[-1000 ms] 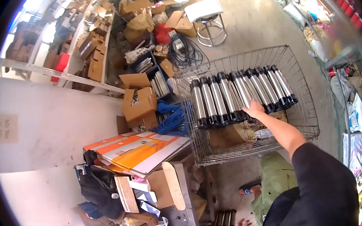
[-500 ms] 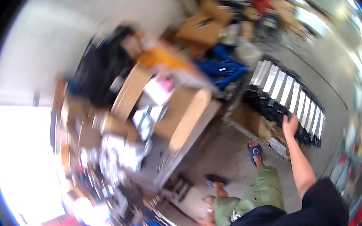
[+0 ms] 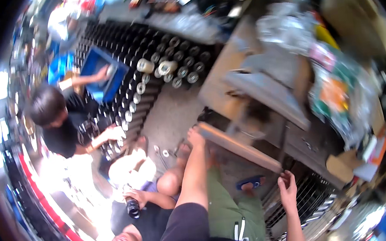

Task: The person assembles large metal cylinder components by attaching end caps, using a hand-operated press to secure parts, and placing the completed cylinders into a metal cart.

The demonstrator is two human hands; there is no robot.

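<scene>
A wooden drawer (image 3: pixel 241 147) juts out from under a cluttered table, its long brown front board slanting between my hands. My left hand (image 3: pixel 196 136) is closed on the board's left end, with the fingers curled at its top edge. At the opposite corner is my right hand (image 3: pixel 287 185), its thumb and fingertips bent around the end of the board. The inside of the drawer is partly shaded, and I cannot make out its contents. A grey board (image 3: pixel 269 96) lies on the table above it.
Plastic bags (image 3: pixel 337 94) and cardboard cover the table. A person in black (image 3: pixel 58 127) reaches into a blue bin (image 3: pixel 106 75) beside rows of dark cylindrical parts (image 3: pixel 150 46). Another person (image 3: pixel 141 217), low at my left, holds a black cylinder (image 3: pixel 132 207). A metal rack (image 3: pixel 301 203) stands near my right arm.
My view has swung toward the table and the other people. My right hand has left the black-and-silver rack and is now at the drawer's corner. My left hand has come into view.
</scene>
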